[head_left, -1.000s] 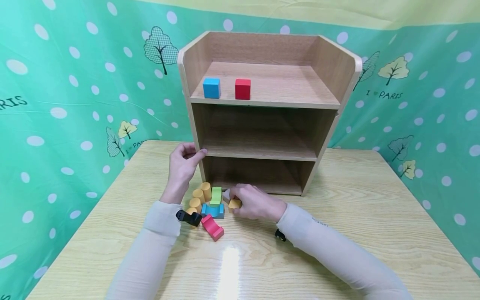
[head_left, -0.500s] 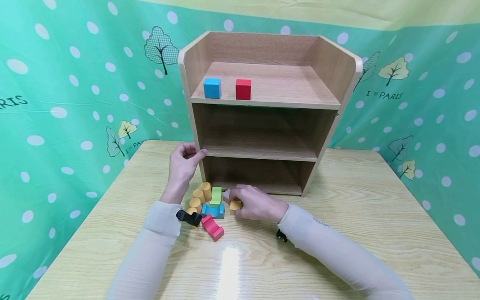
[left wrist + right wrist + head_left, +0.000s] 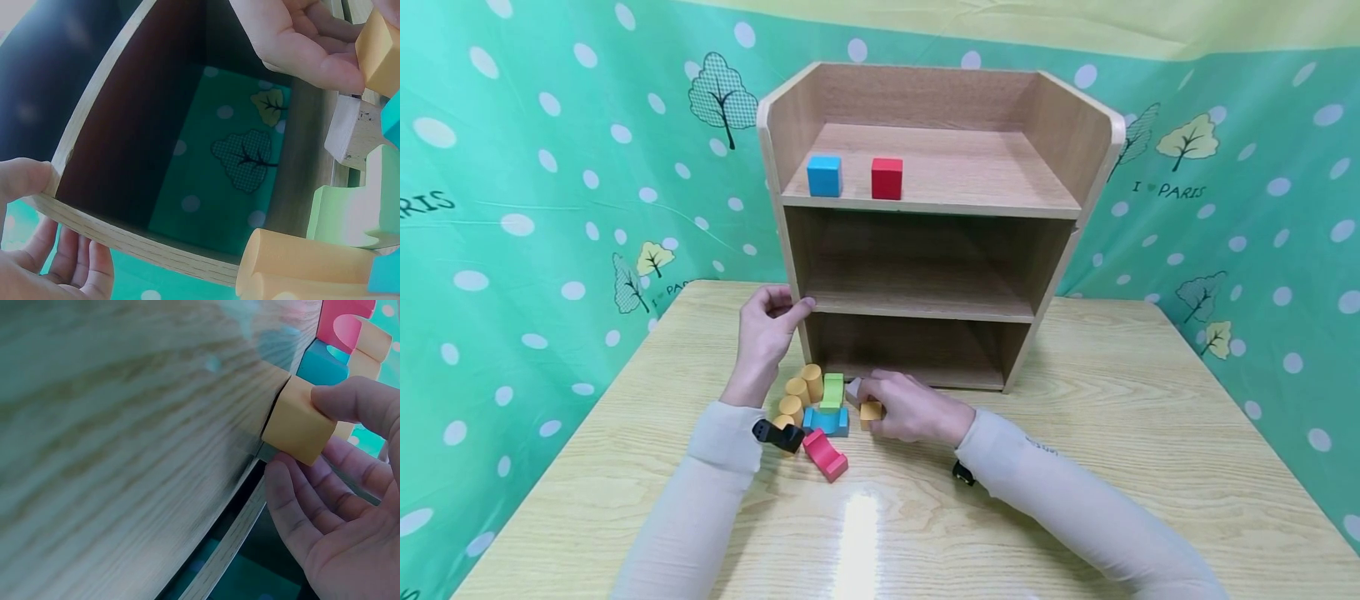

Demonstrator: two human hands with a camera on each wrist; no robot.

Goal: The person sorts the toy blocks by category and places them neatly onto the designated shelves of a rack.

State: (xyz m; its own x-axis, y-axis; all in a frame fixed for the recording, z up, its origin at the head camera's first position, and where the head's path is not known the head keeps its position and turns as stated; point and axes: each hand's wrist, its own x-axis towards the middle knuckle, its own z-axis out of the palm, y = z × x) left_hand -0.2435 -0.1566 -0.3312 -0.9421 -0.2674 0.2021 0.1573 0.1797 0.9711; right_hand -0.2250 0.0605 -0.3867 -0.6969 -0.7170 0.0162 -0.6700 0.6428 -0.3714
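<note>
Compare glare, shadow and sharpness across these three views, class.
Head: a white glare streak on the table, lower compartments of the shelf in shade; left wrist: shelf interior very dark, top left corner washed out; right wrist: nearby table grain blurred, bluish and pinkish reflections on it, yellow block clearer.

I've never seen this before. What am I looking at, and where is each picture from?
These are a person's two bare hands, no machine. The wide picture comes from a camera worn on the head, the close ones from small black wrist cameras. The left hand grips the side of a brown wooden shelf unit; the right hand pinches a squarish yellow block. On the pale wooden table are orange cylinders, a green notched block, a blue notched block, a pink notched block and a grey block. The unit's top holds a blue cube and a red cube.
</note>
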